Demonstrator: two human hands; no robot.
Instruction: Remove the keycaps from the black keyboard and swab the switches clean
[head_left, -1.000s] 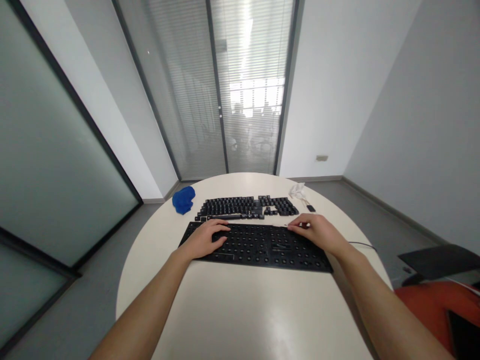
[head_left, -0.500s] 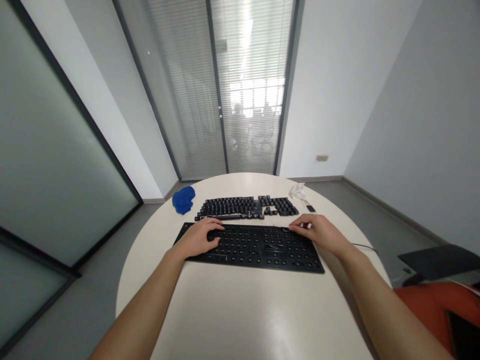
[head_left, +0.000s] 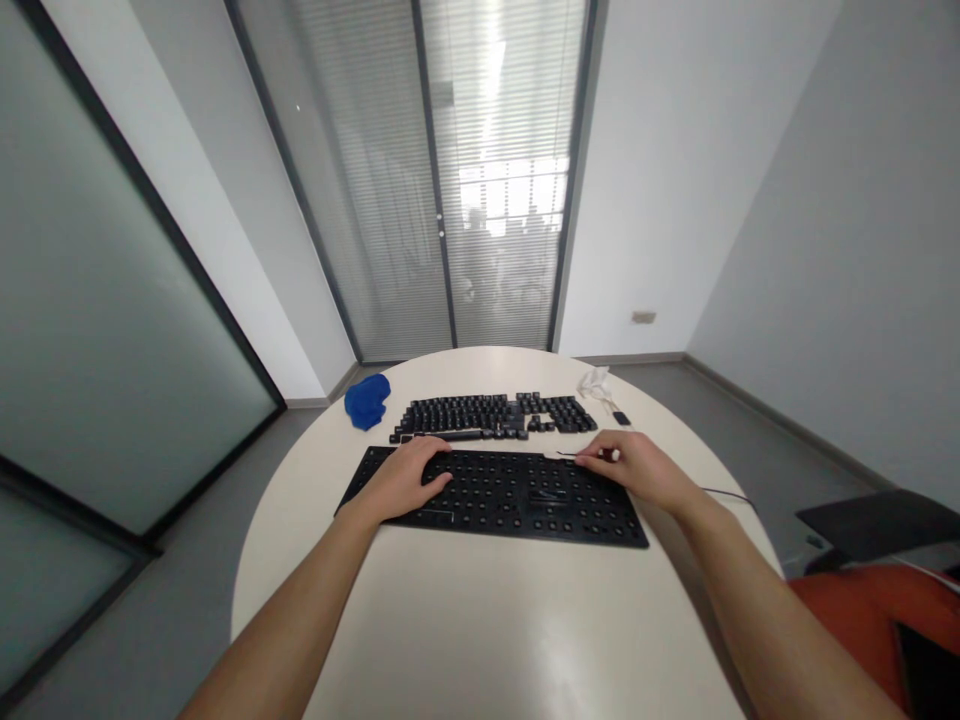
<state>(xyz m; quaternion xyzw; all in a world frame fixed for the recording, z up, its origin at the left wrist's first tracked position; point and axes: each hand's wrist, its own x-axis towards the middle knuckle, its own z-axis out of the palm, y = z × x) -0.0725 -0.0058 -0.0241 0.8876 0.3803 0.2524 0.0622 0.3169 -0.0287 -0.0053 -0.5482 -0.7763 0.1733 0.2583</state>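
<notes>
A black keyboard base (head_left: 517, 510) with its keycaps off lies across the table before me. My left hand (head_left: 401, 480) rests on the base's left part, thumb and fingers spread apart, palm down. At the upper right edge of the base, my right hand (head_left: 630, 462) pinches a thin tool (head_left: 564, 455). Its slim dark tip points left over the edge, and a small whitish bit shows by the fingers; its exact kind is unclear. Behind the base lie black keycaps (head_left: 461, 412), laid out in rows in keyboard order.
On the round white table (head_left: 480, 620) a blue crumpled lump (head_left: 367, 402) sits at the far left. White crumpled tissue (head_left: 595, 382) and a small black item (head_left: 621, 418) lie far right. A cable (head_left: 727, 493) runs off the right edge, near an orange chair (head_left: 855, 620).
My left hand has shifted slightly right and its thumb has stretched out. In my right fingers the thin tool's tip now shows at the base's upper edge.
</notes>
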